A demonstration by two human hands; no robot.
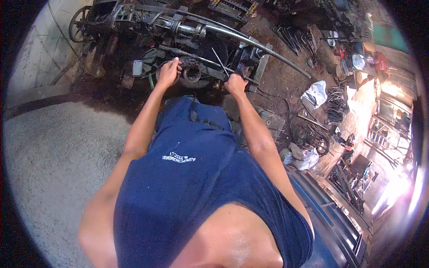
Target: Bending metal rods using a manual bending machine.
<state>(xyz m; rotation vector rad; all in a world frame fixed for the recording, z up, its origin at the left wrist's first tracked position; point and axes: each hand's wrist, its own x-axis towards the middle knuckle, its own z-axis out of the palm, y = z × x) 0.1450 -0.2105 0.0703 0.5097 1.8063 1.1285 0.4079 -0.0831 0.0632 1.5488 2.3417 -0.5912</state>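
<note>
My right hand is closed in a fist around a thin metal rod, which slants up and to the left out of it. That fist is at the near edge of a dark, greasy machine with a shiny shaft. My left hand hangs over the machine's near side, its fingers curled in. Whatever lies inside those fingers is too small or hidden to make out. Just right of it sits a round metal ring or cup. A small pale box is to its left.
A handwheel stands at the machine's left end. One long metal bar reaches out to the right. On the floor there are several loose rods, white bags and coiled wire. Blue metal sheeting lies at the lower right.
</note>
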